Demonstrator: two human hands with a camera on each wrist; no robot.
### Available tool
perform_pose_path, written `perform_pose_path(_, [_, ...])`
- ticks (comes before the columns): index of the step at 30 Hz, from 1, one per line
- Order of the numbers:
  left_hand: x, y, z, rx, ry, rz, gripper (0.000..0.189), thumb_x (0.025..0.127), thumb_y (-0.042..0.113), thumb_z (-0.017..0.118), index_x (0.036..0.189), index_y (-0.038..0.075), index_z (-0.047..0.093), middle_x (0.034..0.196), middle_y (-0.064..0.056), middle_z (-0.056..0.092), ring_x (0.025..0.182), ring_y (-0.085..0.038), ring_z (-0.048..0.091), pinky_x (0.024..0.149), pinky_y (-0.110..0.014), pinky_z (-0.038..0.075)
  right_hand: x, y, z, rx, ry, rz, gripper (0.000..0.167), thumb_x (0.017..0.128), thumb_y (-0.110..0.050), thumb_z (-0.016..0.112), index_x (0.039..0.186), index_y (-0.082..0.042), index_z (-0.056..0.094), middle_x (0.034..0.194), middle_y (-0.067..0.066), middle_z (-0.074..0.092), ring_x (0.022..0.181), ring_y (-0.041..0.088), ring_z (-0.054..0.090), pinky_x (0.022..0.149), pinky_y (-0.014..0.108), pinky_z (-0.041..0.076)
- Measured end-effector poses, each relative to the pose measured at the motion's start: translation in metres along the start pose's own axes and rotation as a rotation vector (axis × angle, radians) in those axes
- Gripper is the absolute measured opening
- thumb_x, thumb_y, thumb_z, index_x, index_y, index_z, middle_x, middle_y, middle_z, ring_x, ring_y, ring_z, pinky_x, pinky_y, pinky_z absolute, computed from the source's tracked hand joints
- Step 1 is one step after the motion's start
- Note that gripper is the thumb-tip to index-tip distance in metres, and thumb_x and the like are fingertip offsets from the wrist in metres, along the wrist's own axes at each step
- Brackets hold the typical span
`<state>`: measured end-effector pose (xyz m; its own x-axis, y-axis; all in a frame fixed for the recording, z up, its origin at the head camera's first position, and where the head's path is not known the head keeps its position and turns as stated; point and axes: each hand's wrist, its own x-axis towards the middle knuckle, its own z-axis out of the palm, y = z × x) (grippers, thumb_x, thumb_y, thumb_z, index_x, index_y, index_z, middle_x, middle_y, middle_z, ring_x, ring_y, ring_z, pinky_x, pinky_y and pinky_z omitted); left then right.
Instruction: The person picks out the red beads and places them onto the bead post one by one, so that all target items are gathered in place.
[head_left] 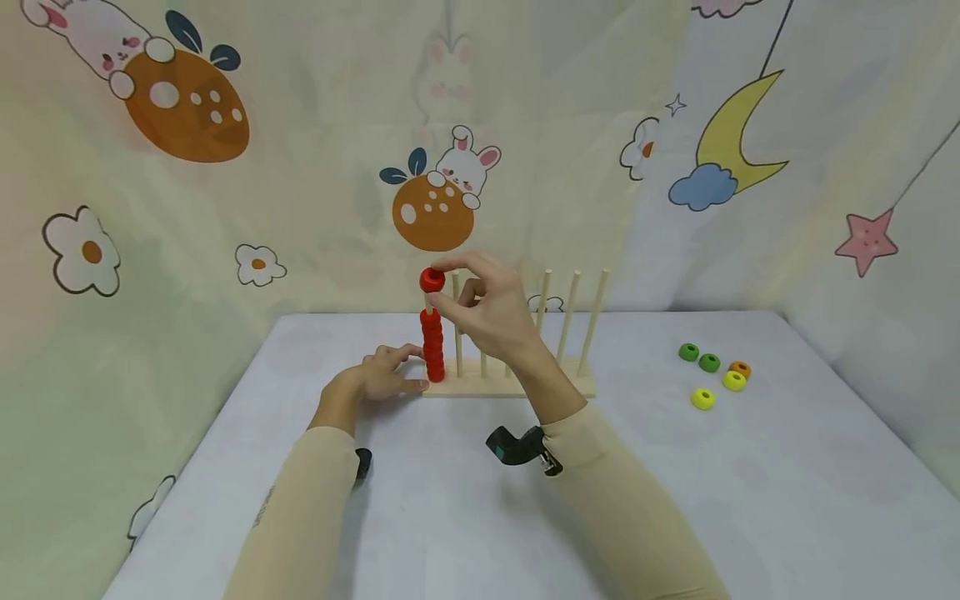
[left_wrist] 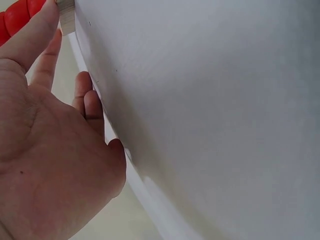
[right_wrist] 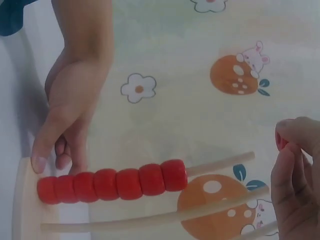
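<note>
My right hand (head_left: 491, 308) pinches a red bead (head_left: 432, 281) between thumb and index finger, above the leftmost peg. In the right wrist view that bead (right_wrist: 281, 140) is apart from the peg's tip and mostly covered by fingers. Several red beads (head_left: 432, 346) are stacked on this peg (right_wrist: 220, 163), and its upper part is bare. The pegs stand on a flat wooden base (head_left: 480, 386). My left hand (head_left: 382, 372) grips the base's left end, its thumb (right_wrist: 39, 164) at the front edge and index finger behind; the left wrist view shows this end (left_wrist: 67, 17) only partly.
Several bare pegs (head_left: 569, 317) rise to the right, some partly behind my right hand. Right of the rack, green beads (head_left: 709, 362), an orange bead (head_left: 741, 367) and yellow beads (head_left: 702, 399) lie on the white table (head_left: 787, 475). A patterned cloth (head_left: 330, 167) hangs behind.
</note>
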<state>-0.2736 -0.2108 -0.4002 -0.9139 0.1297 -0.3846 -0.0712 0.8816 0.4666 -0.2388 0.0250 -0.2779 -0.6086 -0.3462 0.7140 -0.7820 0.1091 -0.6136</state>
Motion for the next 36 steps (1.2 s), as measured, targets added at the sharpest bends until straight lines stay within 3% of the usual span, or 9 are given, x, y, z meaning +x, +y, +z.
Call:
perform_pose_path(4, [0.000,-0.001,0.002,-0.006,0.007,-0.013,0.070,0.090,0.057,0.071,0.151,0.046,0.039,0.160,-0.011,0.030,0.144,-0.040,0.028,0.108,-0.072,0.033,0.006,0.001,0.006,0.002,-0.008,0.033,0.032,0.092,-0.005,0.076,0.122,-0.007,0.069,0.118,0.006,0.064,0.051,0.014,0.057,0.050,0.030,0.053])
perform_pose_path(13, [-0.011,0.007,0.002,-0.004,0.026,0.004,0.067,0.093,0.055,0.068,0.152,0.042,0.040,0.160,-0.014,0.030,0.144,-0.042,0.028,0.107,-0.073,0.034,0.015,0.013,0.012,0.008,-0.012,0.109,0.031,0.093,-0.004,0.072,0.124,-0.005,0.066,0.120,0.009,0.062,0.054,0.030,0.064,0.048,0.033,0.056])
perform_pose_path(22, [-0.019,0.015,-0.002,0.071,-0.007,-0.002,0.067,0.096,0.051,0.065,0.155,0.043,0.035,0.164,-0.012,0.026,0.147,-0.041,0.027,0.110,-0.073,0.031,0.018,0.017,0.012,-0.020,-0.041,0.138,0.032,0.095,-0.005,0.070,0.127,-0.006,0.064,0.124,0.010,0.059,0.052,0.015,0.064,0.047,0.034,0.056])
perform_pose_path(30, [-0.026,0.015,0.000,0.075,0.003,0.075,0.070,0.096,0.048,0.066,0.157,0.037,0.036,0.163,-0.015,0.026,0.148,-0.041,0.027,0.111,-0.073,0.031,0.017,0.015,0.012,-0.075,-0.062,0.107,0.037,0.094,-0.004,0.071,0.130,-0.006,0.064,0.128,0.010,0.060,0.050,0.012,0.062,0.046,0.030,0.054])
perform_pose_path(36, [-0.030,0.013,-0.002,0.066,-0.008,0.050,0.068,0.095,0.049,0.066,0.156,0.039,0.038,0.160,-0.012,0.032,0.146,-0.037,0.032,0.110,-0.072,0.033,0.006,0.009,0.007,-0.101,-0.079,0.070,0.038,0.095,-0.004,0.071,0.131,-0.008,0.062,0.130,0.009,0.060,0.060,0.017,0.068,0.049,0.027,0.055])
